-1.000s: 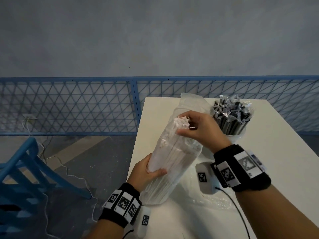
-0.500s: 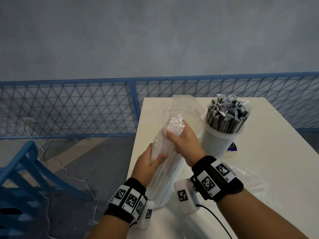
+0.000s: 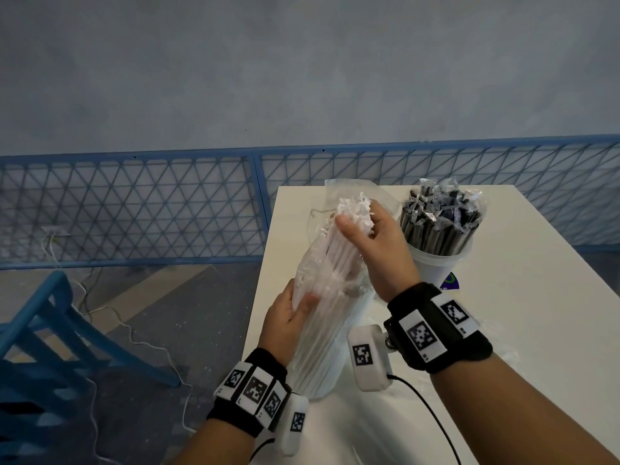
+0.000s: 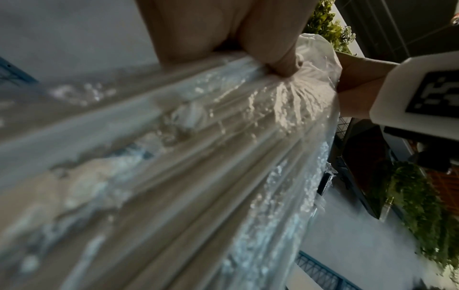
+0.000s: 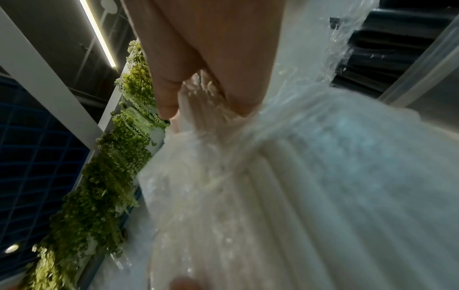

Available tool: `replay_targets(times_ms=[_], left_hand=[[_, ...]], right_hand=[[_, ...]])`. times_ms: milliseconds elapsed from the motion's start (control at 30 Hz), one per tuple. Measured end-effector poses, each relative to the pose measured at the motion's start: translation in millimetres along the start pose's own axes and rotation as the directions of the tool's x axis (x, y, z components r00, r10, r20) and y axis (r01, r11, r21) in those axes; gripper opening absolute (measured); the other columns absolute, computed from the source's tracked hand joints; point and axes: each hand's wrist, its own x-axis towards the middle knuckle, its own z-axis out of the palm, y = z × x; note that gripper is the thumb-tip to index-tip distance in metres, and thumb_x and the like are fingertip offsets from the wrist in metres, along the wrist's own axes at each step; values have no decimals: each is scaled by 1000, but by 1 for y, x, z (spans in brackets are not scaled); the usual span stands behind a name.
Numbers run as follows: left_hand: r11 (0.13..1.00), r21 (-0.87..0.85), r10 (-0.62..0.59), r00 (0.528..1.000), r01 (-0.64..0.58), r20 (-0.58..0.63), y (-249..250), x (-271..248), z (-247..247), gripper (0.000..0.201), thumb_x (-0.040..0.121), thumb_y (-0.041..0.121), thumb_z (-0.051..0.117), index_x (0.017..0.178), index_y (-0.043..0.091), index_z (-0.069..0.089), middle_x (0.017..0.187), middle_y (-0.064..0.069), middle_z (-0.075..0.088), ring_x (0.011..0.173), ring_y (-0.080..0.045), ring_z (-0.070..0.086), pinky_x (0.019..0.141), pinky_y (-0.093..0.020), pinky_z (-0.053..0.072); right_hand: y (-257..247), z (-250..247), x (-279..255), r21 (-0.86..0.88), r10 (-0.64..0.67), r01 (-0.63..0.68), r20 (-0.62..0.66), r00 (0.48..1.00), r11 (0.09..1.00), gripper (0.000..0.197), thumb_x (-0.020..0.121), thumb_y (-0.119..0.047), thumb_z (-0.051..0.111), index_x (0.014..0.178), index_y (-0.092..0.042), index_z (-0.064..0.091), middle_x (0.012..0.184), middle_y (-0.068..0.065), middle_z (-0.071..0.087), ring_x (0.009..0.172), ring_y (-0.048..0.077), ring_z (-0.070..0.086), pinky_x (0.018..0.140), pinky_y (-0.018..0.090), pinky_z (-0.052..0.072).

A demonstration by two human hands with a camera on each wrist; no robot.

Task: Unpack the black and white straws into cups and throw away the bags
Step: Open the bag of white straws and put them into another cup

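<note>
A bundle of white straws (image 3: pixel 339 260) stands upright near the table's left edge, part way out of a clear plastic bag (image 3: pixel 322 347). My right hand (image 3: pixel 365 236) grips the top of the bundle, thumb on the near side. Lower down, my left hand (image 3: pixel 295 313) pinches the bag's bunched plastic (image 4: pixel 285 94) against the straws. In the right wrist view the straws (image 5: pixel 206 102) run up between thumb and fingers. Black straws (image 3: pixel 439 219) fill a white cup (image 3: pixel 436 266) just right of my right hand. Whether a cup stands under the white bundle is hidden.
The white table (image 3: pixel 503 330) reaches to the right and back. A crumpled clear bag (image 3: pixel 503 350) lies on it behind my right wrist. A blue mesh fence (image 3: pixel 134 209) runs behind the table, and a blue chair (image 3: pixel 43 344) stands on the floor at left.
My right hand has risen with the tops of the white straws, drawing them further out of the bag. My left hand has slid up the bag and kept its pinch.
</note>
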Motion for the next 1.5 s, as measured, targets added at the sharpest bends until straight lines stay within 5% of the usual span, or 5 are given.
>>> replay_targets(times_ms=[267, 433, 667, 900, 1500], left_hand=[[993, 99, 64, 998, -62, -21, 9, 9, 9, 14, 89, 44, 41, 92, 35, 52, 86, -1, 64, 77, -13, 60, 69, -26, 47], [989, 138, 54, 999, -53, -3, 4, 12, 6, 11, 94, 41, 41, 98, 38, 50, 99, 10, 64, 90, 5, 59, 80, -14, 46], [995, 85, -43, 994, 51, -99, -12, 10, -2, 86, 77, 72, 40, 135, 9, 43, 138, -8, 50, 130, -19, 45, 110, -44, 35], [997, 78, 34, 994, -26, -101, 1, 7, 4, 25, 85, 55, 40, 102, 41, 51, 110, -1, 64, 103, -9, 60, 88, -26, 46], [1000, 4, 23, 990, -23, -137, 16, 5, 5, 12, 93, 31, 41, 93, 37, 52, 93, 12, 63, 81, 14, 58, 72, -3, 42]], right_hand=[[39, 11, -29, -129, 169, -183, -110, 979, 975, 42, 83, -20, 67, 120, -18, 48, 113, 3, 65, 103, 21, 63, 87, 41, 54], [18, 2, -8, 43, 104, -99, -155, 982, 994, 25, 90, -14, 57, 113, -6, 53, 94, 1, 64, 80, 6, 64, 62, 13, 51], [-9, -6, 2, 50, -46, 54, -151, 987, 997, 41, 81, -26, 68, 112, -3, 54, 98, 8, 66, 89, 10, 65, 73, 17, 51], [30, 14, -26, 74, 131, -124, -106, 986, 990, 61, 70, -11, 80, 123, -7, 50, 110, 10, 69, 100, 20, 68, 88, 42, 55], [25, 13, -17, 247, 232, -212, -57, 971, 946, 51, 74, -6, 74, 121, -6, 54, 113, 15, 67, 99, 26, 67, 67, 21, 56]])
